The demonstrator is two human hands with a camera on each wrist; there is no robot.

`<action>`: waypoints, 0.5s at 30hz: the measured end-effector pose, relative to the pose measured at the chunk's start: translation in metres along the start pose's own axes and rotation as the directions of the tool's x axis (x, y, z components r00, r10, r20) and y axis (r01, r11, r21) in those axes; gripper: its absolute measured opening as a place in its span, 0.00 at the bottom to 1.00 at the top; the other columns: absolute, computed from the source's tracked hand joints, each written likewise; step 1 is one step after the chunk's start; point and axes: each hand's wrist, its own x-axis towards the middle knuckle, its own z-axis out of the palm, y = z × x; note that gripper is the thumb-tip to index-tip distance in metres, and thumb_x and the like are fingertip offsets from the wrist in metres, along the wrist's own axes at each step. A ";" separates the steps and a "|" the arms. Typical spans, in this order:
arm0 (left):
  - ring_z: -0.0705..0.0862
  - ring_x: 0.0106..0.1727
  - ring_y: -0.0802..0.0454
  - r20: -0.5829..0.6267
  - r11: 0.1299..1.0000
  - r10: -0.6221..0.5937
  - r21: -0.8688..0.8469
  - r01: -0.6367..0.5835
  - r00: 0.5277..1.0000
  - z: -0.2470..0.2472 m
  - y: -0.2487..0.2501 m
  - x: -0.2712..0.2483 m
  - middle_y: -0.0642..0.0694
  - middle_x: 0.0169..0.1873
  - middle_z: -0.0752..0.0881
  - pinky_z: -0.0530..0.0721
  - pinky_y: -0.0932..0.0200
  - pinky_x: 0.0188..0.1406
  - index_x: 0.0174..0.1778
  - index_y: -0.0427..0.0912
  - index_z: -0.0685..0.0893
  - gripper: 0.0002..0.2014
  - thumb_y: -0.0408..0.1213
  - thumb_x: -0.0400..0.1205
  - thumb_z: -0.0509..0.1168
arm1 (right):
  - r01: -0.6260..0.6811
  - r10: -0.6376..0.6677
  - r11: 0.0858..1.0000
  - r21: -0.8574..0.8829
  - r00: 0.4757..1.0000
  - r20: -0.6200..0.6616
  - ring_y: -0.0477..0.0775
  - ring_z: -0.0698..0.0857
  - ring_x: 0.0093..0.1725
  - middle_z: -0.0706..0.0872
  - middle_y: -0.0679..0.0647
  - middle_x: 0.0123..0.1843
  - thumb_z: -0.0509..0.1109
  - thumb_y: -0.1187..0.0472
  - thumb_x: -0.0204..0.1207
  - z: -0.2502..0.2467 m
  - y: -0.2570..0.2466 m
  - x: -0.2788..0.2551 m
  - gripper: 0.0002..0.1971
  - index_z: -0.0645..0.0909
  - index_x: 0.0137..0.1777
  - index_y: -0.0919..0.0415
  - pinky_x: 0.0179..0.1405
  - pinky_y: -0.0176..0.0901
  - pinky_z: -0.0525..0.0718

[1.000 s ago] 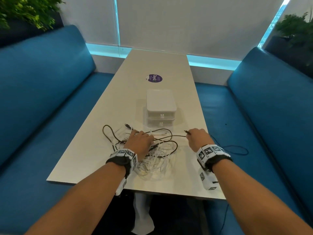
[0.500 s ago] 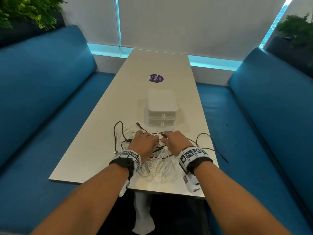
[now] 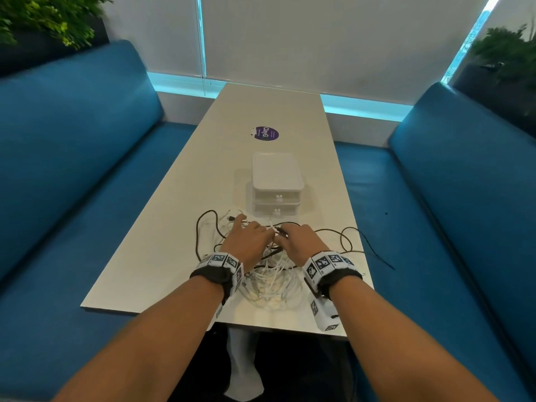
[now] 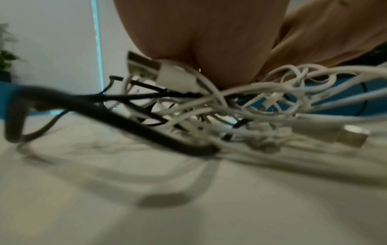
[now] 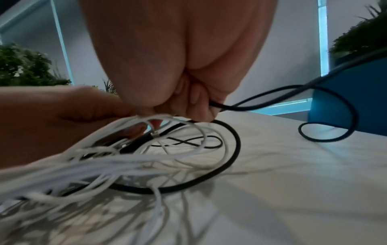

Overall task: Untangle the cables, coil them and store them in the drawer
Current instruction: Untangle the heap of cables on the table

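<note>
Cables lie heaped on the near end of the surface (image 3: pixel 162 256), right under both hands and just in front of the small drawer unit (image 3: pixel 277 184). White cables (image 3: pixel 272 281) make up the bulk of the tangle, nearest the person; a black cable (image 3: pixel 346 237) loops out to the right and trails over the surface edge. The right hand (image 3: pixel 300 242) has its fingers curled round that black cable, as the right wrist view shows. The left hand (image 3: pixel 246 239) rests on the heap with fingers spread forward; whether it pinches a strand I cannot tell. Since the black cable's free length runs rightward, away from the heap, the right hand seems better placed to draw it out while the left holds the tangle down.
</note>
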 end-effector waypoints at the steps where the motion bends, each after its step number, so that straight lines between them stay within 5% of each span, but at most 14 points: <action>1: 0.77 0.68 0.48 -0.008 1.000 0.017 -0.003 -0.017 1.000 0.003 -0.001 -0.002 0.52 0.58 0.85 0.54 0.37 0.79 0.62 0.51 0.76 0.13 0.32 0.85 0.57 | 0.003 -0.003 1.000 0.009 1.000 -0.004 0.61 0.84 0.48 0.86 0.57 0.46 0.66 0.53 0.83 -0.001 0.001 -0.001 0.10 0.79 0.47 0.60 0.40 0.47 0.74; 6: 0.76 0.71 0.51 -0.032 0.999 0.009 -0.041 -0.010 0.999 0.010 -0.010 -0.005 0.54 0.60 0.86 0.52 0.36 0.79 0.65 0.53 0.78 0.11 0.44 0.90 0.54 | -0.077 0.077 0.997 0.032 0.997 -0.009 0.62 0.83 0.46 0.86 0.60 0.45 0.65 0.50 0.84 -0.009 0.016 -0.006 0.13 0.80 0.51 0.60 0.43 0.50 0.80; 15: 0.75 0.70 0.48 0.030 0.999 -0.034 -0.031 0.035 0.999 0.002 0.008 0.009 0.50 0.59 0.83 0.53 0.39 0.82 0.61 0.48 0.79 0.11 0.36 0.83 0.63 | -0.047 0.047 0.998 -0.040 0.999 -0.003 0.63 0.84 0.48 0.87 0.60 0.47 0.63 0.51 0.85 -0.012 0.011 -0.008 0.11 0.80 0.53 0.58 0.42 0.49 0.80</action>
